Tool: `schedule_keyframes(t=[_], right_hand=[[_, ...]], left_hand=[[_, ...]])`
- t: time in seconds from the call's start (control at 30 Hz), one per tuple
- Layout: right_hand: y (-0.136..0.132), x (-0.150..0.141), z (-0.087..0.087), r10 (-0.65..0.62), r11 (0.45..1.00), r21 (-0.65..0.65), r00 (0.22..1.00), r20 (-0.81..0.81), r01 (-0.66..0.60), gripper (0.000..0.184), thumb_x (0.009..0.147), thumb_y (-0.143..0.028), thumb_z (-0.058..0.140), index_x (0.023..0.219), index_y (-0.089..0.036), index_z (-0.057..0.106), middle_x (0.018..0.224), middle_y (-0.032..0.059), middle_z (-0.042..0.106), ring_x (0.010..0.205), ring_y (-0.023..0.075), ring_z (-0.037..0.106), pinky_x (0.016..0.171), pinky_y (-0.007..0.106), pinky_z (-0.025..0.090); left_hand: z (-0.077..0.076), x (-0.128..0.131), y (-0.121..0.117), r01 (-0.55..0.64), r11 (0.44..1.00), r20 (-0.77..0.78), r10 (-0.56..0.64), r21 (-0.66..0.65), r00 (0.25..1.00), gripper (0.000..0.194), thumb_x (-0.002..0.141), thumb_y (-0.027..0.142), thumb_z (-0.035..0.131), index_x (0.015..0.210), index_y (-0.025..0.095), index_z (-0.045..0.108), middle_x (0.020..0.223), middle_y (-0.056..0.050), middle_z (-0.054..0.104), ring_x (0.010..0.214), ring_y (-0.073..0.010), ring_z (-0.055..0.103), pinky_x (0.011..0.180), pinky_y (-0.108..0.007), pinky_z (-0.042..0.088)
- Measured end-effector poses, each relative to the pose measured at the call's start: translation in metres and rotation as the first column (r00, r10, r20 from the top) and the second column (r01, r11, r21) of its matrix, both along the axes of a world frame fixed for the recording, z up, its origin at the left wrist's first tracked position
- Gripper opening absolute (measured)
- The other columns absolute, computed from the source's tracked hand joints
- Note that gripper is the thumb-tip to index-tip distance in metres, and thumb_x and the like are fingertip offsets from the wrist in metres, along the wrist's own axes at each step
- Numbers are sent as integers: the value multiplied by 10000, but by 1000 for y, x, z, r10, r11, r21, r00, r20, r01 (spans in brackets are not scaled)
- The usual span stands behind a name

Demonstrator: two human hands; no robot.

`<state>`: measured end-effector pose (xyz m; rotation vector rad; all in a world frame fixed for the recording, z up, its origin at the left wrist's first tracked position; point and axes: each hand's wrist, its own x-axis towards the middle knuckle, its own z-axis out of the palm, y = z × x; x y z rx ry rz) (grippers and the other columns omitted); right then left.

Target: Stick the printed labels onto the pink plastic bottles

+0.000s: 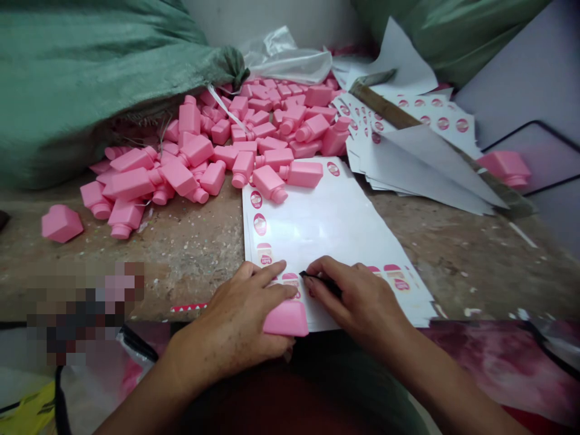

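Note:
My left hand (254, 305) is closed around a pink plastic bottle (286, 319) at the table's front edge, its outstretched fingers by the sticker sheet. In my right hand (357, 296) is a slim black pointed tool (327, 284); I cannot tell whether it is tweezers or a blade. Its tip touches or hovers just over a pink-and-white label (290, 279) between my two hands. Underneath lies a stack of white sticker sheets (330, 223), the top one mostly bare, with labels left along its left side and near edge.
A heap of pink bottles (181, 169) spreads over the back left, some resting on the sheets. Behind it bulges a green sack (90, 78). More sticker sheets (408, 151) lie at the back right under a wooden-handled tool (385, 107). One pink bottle (505, 167) sits far right.

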<state>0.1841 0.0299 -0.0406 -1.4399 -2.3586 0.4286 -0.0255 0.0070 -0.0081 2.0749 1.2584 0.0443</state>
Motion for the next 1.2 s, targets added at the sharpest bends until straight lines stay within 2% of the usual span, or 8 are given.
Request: schedule_keyframes(t=[0.1, 0.17, 0.4, 0.63, 0.77, 0.97, 1.1, 1.2], right_hand=[[-1, -3, 0, 18, 994, 103, 999, 30, -21, 169, 908, -246, 450, 824, -212, 592, 613, 2, 654, 514, 157, 550, 530, 272, 295], [-2, -4, -1, 13, 995, 99, 1000, 19, -15, 167, 908, -245, 449, 829, -209, 592, 618, 4, 653, 512, 158, 547, 525, 269, 306], [-2, -1, -6, -75, 992, -107, 995, -66, 67, 153, 895, -303, 474, 869, -221, 601, 734, 20, 692, 583, 176, 588, 535, 273, 384], [-1, 2, 0, -104, 968, -245, 978, -179, 58, 179, 903, -357, 486, 906, -232, 614, 768, 12, 701, 651, 183, 624, 574, 286, 441], [-5, 5, 0, -106, 979, -183, 992, -71, 91, 251, 921, -373, 473, 1034, -233, 648, 828, 33, 738, 691, 218, 669, 599, 325, 466], [-14, 3, 0, 47, 997, -67, 998, 50, -44, 332, 926, -327, 490, 1181, -228, 678, 890, 60, 766, 680, 232, 696, 630, 358, 472], [-15, 4, 4, 53, 978, -198, 997, -53, -63, 338, 924, -360, 508, 1205, -282, 679, 984, 28, 760, 728, 229, 699, 617, 348, 487], [-13, 5, 9, 31, 930, -351, 973, -229, -112, 296, 895, -364, 546, 1139, -305, 704, 1031, 7, 751, 835, 225, 700, 694, 343, 512]], left_hand=[[-1, 0, 0, 2, 1000, 7, -2, 4, 1000, 597, 731, 344, 675, 1317, 290, 572, 1526, -35, 408, 1265, -322, 422, 1051, -490, 403], [-2, 0, 0, 4, 1000, 6, -4, 5, 1000, 597, 732, 345, 673, 1318, 288, 572, 1529, -38, 405, 1266, -323, 421, 1052, -493, 400], [-2, 0, 0, 11, 1000, 2, -12, 16, 1000, 600, 724, 338, 675, 1313, 276, 579, 1529, -47, 406, 1247, -322, 435, 1052, -494, 398], [-1, -3, -1, 2, 1000, 25, -2, -7, 1000, 579, 717, 324, 693, 1287, 305, 596, 1546, -56, 379, 1256, -322, 431, 1034, -499, 401], [-1, -6, -1, 1, 999, 58, 2, -48, 998, 508, 713, 362, 713, 1213, 310, 640, 1567, -63, 339, 1292, -323, 413, 1045, -504, 384], [-1, -9, 1, 1, 996, 61, 4, -86, 998, 533, 709, 357, 722, 1233, 339, 629, 1582, -67, 305, 1350, -328, 380, 1078, -524, 342], [0, -12, 0, 4, 992, 64, 4, -127, 998, 508, 674, 411, 755, 1171, 358, 666, 1609, -45, 234, 1403, -344, 312, 1108, -535, 297], [2, -13, -1, 13, 991, 63, -5, -132, 998, 513, 652, 431, 772, 1152, 365, 679, 1616, -36, 209, 1406, -369, 299, 1094, -556, 310]])
